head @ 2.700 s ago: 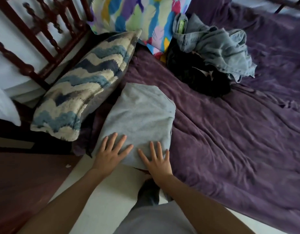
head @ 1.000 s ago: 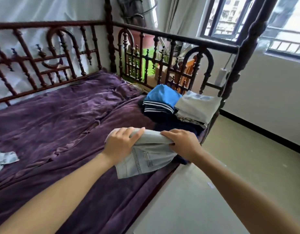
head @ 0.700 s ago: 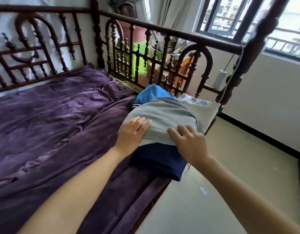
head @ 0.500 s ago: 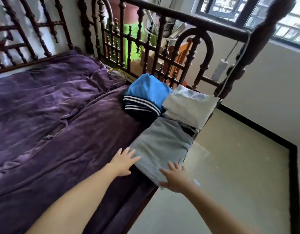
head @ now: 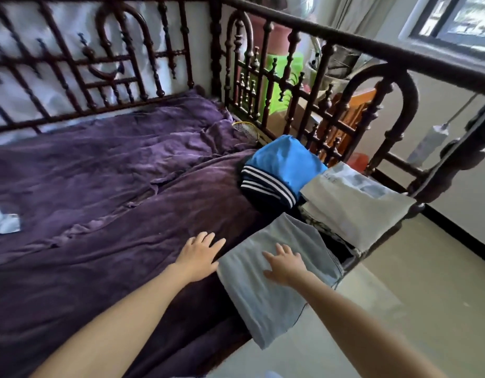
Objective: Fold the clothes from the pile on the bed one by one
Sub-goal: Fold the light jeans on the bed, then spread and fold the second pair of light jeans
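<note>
A folded grey garment [head: 266, 293] lies at the bed's near right edge, its lower end hanging over the side. My right hand [head: 286, 266] rests flat on top of it, fingers spread. My left hand [head: 199, 253] lies open on the purple bedspread [head: 113, 192], its fingers touching the garment's left edge. Behind the garment sit other folded clothes: a blue top with dark striped fabric [head: 276, 170] and a pale beige stack [head: 353, 205]. A scrap of light blue clothing [head: 2, 221] shows at the far left edge.
A dark carved wooden bed rail [head: 317, 36] runs along the back and right of the bed. Past the rail stand a green container [head: 283, 83] and an orange wooden piece [head: 356, 105]. Pale floor [head: 416, 296] lies to the right, with a window [head: 465, 20] above.
The grey garment went from beside the pillow to the folded stack at the bed's other end. In the last half second my right hand slid up onto it; my left stays beside it.
</note>
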Tool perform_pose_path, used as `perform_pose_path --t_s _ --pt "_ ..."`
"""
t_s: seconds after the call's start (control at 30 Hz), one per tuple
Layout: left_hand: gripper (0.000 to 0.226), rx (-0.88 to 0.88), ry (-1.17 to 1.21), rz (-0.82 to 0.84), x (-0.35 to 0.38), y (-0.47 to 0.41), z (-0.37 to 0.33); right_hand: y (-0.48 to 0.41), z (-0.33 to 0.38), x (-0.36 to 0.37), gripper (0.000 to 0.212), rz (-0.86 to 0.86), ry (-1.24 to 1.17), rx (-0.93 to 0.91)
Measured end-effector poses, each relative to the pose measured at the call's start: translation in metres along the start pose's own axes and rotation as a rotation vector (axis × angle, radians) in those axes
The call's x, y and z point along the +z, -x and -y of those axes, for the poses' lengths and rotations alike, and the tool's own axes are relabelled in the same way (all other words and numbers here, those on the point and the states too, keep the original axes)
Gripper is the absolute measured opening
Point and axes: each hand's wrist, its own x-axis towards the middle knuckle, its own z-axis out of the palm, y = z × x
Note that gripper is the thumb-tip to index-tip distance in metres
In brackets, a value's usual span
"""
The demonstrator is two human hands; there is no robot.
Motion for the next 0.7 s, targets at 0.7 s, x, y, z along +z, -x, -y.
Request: perform_pose_path --t_s 0.7 --pt "0.058 -1.170 0.282 -0.438 0.029 0.352 0.097 0.049 0.282 -0.059 0.062 -0.286 0.205 -0.984"
